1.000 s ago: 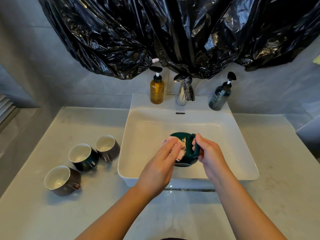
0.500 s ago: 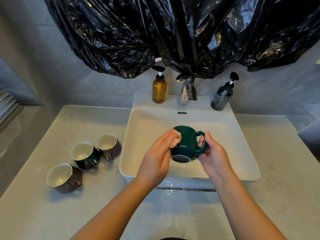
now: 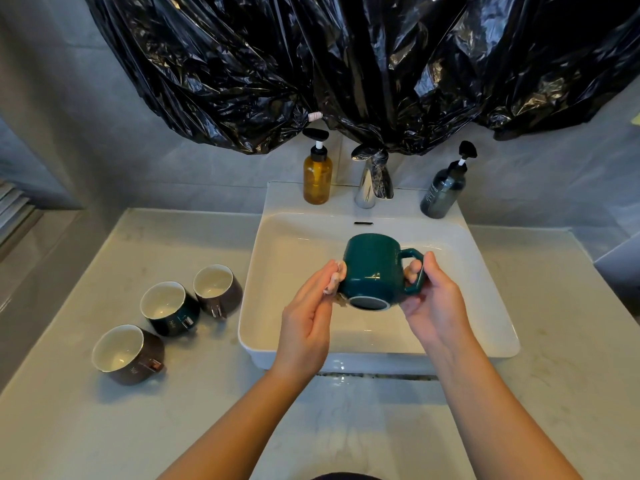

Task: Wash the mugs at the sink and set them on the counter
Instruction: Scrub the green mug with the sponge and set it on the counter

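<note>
1. Green mug [image 3: 372, 268]: held in air over the sink [image 3: 270, 327], about mid-basin and closer to its near edge. Tipped over, base faces cam, mouth points away twd back wall. Handle on the right.
2. R hand [image 3: 436, 306]: grips the mug handle. Fingertips [image 3: 412, 271] poke through the loop, thumb lies on the handle's outer side. Fingers curled round it.
3. L hand [image 3: 304, 323]: pinches a pink cloth [image 3: 335, 278] btwn thumb and fingers, fingers nearly straight. Cloth pressed to the mug's left wall, low near the base.
4. Counter [image 3: 104, 427], left of sink: 3 more mugs in a diagonal row, mouths up, white inside, handles twd the near edge.
   - near brown mug [image 3: 138, 362]: closest to the counter's front-left corner.
   - middle mug [image 3: 176, 313]: dark green, just beside the other two.
   - far brown mug [image 3: 221, 292]: just beside the sink's left edge.
5. Back ledge of sink: tap [image 3: 372, 181] at centre, amber pump bottle [image 3: 317, 178] at its left, dark pump bottle [image 3: 441, 195] by the back-right corner.
6. Black plastic sheet [image 3: 346, 64] hangs on the wall above, lower edge touching the tap top.
7. Can't tell if water is running.
</note>
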A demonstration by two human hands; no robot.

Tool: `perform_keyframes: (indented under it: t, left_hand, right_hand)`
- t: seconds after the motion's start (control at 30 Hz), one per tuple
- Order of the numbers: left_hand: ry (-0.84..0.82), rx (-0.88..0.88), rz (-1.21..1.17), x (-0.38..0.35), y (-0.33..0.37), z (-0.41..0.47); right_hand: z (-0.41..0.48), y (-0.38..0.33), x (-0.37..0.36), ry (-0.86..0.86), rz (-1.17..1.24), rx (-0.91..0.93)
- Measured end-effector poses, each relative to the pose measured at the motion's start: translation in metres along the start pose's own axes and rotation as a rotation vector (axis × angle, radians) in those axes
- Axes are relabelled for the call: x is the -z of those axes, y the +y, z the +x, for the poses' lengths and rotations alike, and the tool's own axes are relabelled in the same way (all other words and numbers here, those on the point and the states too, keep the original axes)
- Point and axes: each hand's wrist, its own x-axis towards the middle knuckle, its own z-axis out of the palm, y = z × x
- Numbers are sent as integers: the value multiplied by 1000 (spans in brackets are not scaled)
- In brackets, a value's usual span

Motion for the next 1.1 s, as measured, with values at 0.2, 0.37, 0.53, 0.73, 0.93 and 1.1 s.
perform_keyframes:
  t: [0.2,0.37,0.53,0.73,0.93,1.1]
  left_hand:
    - [30,15,-13,2,3,14]
    - [18,58,-34,3,-2,13]
    - [25,19,-58,-3,-3,-3]
    - [48,366,-324,-8,7,7]
    - [-81,633,-635,-5,9,11]
    - [-142,688,-696,4,0,14]
  right_hand:
    - [-5,8,1,-131,-54,-50]
    - [-2,17,6,-157,-113,-32]
    - [4,14,6,-69,-35,17]
    - [0,21,8,-127,-64,23]
    - [-4,27,9,-266,-250,113]
    - [2,25,14,-333,-348,73]
